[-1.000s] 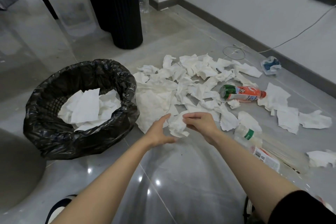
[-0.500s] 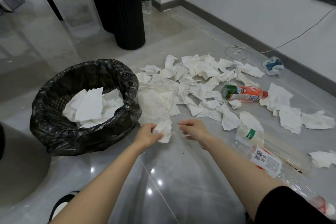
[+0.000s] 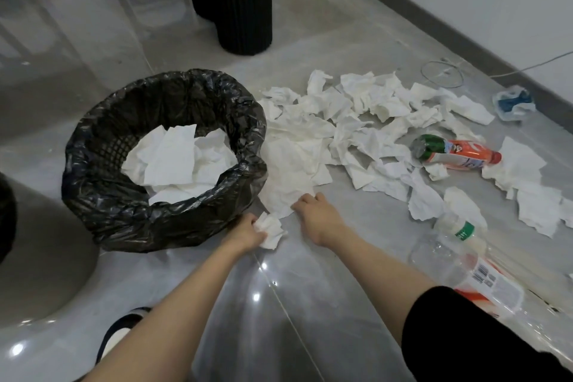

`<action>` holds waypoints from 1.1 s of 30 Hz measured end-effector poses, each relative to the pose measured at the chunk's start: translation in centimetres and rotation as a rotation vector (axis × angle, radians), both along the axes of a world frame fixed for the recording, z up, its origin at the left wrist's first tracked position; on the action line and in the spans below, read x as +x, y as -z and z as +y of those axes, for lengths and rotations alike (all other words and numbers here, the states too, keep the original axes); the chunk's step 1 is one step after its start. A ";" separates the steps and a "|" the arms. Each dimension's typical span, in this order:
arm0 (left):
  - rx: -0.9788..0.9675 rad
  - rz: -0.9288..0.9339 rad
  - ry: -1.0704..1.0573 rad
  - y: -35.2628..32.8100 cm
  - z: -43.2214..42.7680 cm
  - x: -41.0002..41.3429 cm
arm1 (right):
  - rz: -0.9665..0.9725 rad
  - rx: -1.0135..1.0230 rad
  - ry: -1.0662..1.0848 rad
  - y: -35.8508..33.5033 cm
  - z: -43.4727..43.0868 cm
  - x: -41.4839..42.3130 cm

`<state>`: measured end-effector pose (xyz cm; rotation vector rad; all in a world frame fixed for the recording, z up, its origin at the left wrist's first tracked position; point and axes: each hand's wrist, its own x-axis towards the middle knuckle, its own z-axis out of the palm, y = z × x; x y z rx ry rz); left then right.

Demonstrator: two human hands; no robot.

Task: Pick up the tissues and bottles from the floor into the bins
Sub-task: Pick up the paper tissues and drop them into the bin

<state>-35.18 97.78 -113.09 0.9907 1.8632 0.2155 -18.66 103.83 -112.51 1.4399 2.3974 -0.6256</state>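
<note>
Beside the part-filled bin (image 3: 93, 183): left hand (image 3: 246, 231) grips a crumpled tissue (image 3: 273, 229); right hand (image 3: 316, 211), grasp unclear; tissue pile (image 3: 356, 121), bottles (image 3: 459, 152) remain.

Glossy grey floor (image 3: 310, 304) carrying a spread of crumpled tissues (image 3: 356, 121), an orange bottle (image 3: 455, 152), a clear bottle (image 3: 459, 257) and the black-lined bin (image 3: 155, 220)

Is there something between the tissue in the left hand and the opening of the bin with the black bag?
Only the bin's own wall. The left hand grips the crumpled tissue low against the outside of the bin, so it has to rise over the near rim. Nothing else visible blocks the opening.
</note>
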 end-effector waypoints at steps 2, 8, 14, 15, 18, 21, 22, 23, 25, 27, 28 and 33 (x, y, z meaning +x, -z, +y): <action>0.000 -0.005 -0.003 -0.1 0.1 0.0 | 0.001 0.031 0.000 0.0 -0.3 0.4; 0.053 0.028 0.024 -1.1 -0.2 0.9 | -0.066 0.015 0.078 -0.6 -1.6 4.5; 0.130 0.070 0.086 -2.4 -0.8 2.7 | -0.132 0.060 0.116 -2.7 -3.8 7.6; 0.134 0.065 0.095 -2.6 -0.9 2.9 | -0.071 0.103 0.126 -3.0 -3.9 7.7; 0.144 0.065 0.113 -3.0 -0.8 3.4 | 0.093 0.097 0.102 -3.1 -3.4 7.7; 0.156 0.077 0.118 -3.1 -0.8 3.4 | 0.040 -0.100 0.067 -2.7 -2.7 6.9; 0.160 0.080 0.118 -3.0 -0.8 3.4 | 0.008 -0.165 0.083 -2.5 -2.6 6.6; 0.164 0.082 0.118 -2.9 -0.7 3.3 | -0.015 -0.214 0.111 -2.3 -2.6 6.3; 0.165 0.084 0.123 -2.8 -0.7 3.3 | -0.064 -0.237 0.164 -1.6 -2.9 5.7; 0.161 0.084 0.122 -2.5 -0.7 3.1 | -0.107 -0.171 0.180 -0.7 -3.2 5.3; 0.162 0.081 0.116 -2.4 -0.6 3.1 | -0.091 -0.144 0.194 -0.3 -3.3 5.3; 0.165 0.084 0.119 -2.3 -0.6 3.2 | 0.036 -0.108 0.271 0.1 -3.5 5.9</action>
